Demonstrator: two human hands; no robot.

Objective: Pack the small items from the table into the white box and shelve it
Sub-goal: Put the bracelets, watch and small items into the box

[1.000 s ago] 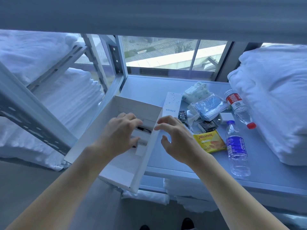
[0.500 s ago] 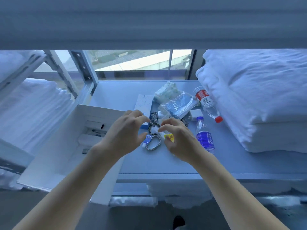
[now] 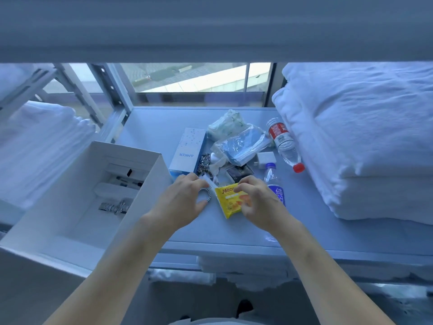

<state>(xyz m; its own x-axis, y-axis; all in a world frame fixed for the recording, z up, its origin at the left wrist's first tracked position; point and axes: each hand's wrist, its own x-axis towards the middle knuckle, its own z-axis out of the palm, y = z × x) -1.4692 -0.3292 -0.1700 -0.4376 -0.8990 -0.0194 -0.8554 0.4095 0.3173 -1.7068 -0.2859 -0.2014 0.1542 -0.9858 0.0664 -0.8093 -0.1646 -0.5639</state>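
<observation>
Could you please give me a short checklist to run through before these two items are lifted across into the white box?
1. Right hand pinches the yellow packet: ok.
2. Left hand has a firm hold of the metal bracelet: cannot tell, the hand covers most of it.
3. White box open, floor space free: ok.
4. Lying water bottle clear of the path: ok.
5. Box safely supported at the table edge: cannot tell.
</observation>
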